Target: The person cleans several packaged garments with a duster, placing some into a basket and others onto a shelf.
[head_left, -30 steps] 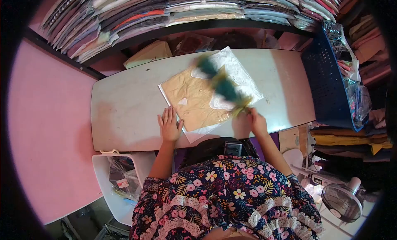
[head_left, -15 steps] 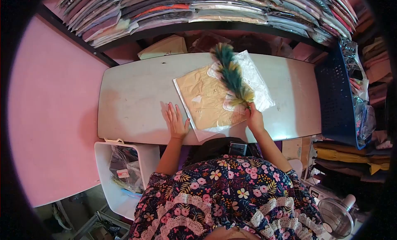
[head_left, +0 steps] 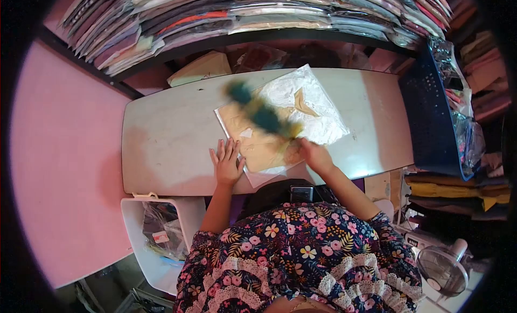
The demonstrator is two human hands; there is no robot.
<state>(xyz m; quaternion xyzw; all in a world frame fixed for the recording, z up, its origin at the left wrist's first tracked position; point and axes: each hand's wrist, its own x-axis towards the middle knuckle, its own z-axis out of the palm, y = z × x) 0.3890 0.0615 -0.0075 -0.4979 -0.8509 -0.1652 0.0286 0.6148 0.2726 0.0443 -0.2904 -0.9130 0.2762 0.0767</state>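
A green and yellow feather duster [head_left: 264, 117], blurred by motion, is held at its lower right end by my right hand [head_left: 318, 158]. Beneath it a flat, clear plastic package [head_left: 323, 113] with tan contents [head_left: 258, 151] lies tilted on the pale table [head_left: 167, 135]. My left hand [head_left: 228, 162] rests with fingers spread at the package's lower left edge, partly on the table. The duster's head covers part of the package's upper left side.
Stacks of bagged garments [head_left: 280, 14] fill the shelf behind the table. A blue basket [head_left: 431, 113] stands at the right edge, a white bin [head_left: 191, 221] with plastic bags at the lower left. A fan [head_left: 442, 270] is at the lower right.
The duster has swept to the left across the package, along with my right hand. My left hand now lies against the package's edge. The whole view has shifted slightly.
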